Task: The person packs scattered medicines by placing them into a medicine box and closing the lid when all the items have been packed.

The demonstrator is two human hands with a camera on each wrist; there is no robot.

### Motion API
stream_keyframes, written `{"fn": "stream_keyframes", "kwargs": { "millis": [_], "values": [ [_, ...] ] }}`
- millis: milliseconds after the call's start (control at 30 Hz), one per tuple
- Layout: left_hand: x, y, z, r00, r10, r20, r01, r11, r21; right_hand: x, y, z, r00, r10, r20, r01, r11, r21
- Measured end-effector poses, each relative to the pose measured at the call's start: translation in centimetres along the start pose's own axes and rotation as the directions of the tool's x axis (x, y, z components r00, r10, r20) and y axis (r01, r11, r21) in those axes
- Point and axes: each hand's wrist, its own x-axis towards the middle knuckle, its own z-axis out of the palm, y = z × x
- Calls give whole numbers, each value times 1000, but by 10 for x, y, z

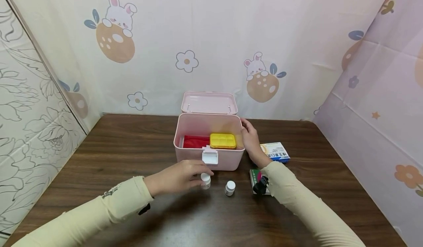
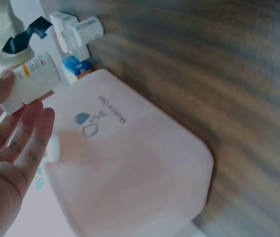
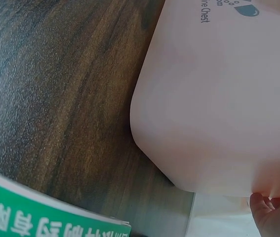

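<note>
A pink medicine chest (image 1: 188,158) stands on the table with its lid (image 1: 209,103) raised at the back. Inside it lie a yellow pill case (image 1: 223,140) and a red packet (image 1: 192,142). Just in front of the chest, my left hand (image 1: 180,176) pinches a small white pill bottle (image 2: 37,78) by its cap, between thumb and fingers. My right hand (image 1: 252,140) rests against the chest's right side, its fingertips (image 3: 259,201) touching the wall near the rim. A second white pill bottle (image 1: 230,188) stands on the table to the right of the held one.
Right of the chest, a white and blue medicine box (image 1: 275,151) lies behind my right forearm. A green and white box (image 1: 253,179) lies nearer, partly covered by the sleeve (image 1: 287,188). A patterned cloth (image 1: 214,56) hangs behind the wooden table (image 1: 138,144).
</note>
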Motion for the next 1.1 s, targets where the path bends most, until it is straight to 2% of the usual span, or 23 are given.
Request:
{"fn": "stream_keyframes", "kwargs": {
  "millis": [167,300,367,500,700,900,1000,1100],
  "values": [
    [8,2,-16,1000,8,10,-8,1000,-26,1,1,0,1000,2,-2,-2,1000,0],
    [15,6,-30,998,-43,46,47,996,-80,1,1,0,1000,20,5,-20,1000,-13],
    [17,8,-37,996,-61,58,65,994,-85,0,2,-1,1000,26,8,-25,1000,-16],
    [23,7,-49,997,-53,52,56,996,-63,0,1,-1,1000,29,10,-29,999,-22],
    [33,1,-67,999,-24,38,25,1000,-16,-1,0,0,1000,22,7,-22,999,-37],
    [48,-10,-82,999,-28,33,27,999,27,-1,2,1,1000,9,2,-9,999,-41],
    [60,-18,-87,998,-44,36,43,999,14,-1,1,1,1000,8,3,-8,999,-44],
    [74,-25,-90,993,-97,70,99,995,-28,-1,0,0,1000,9,0,-9,999,-43]
  ]
}}
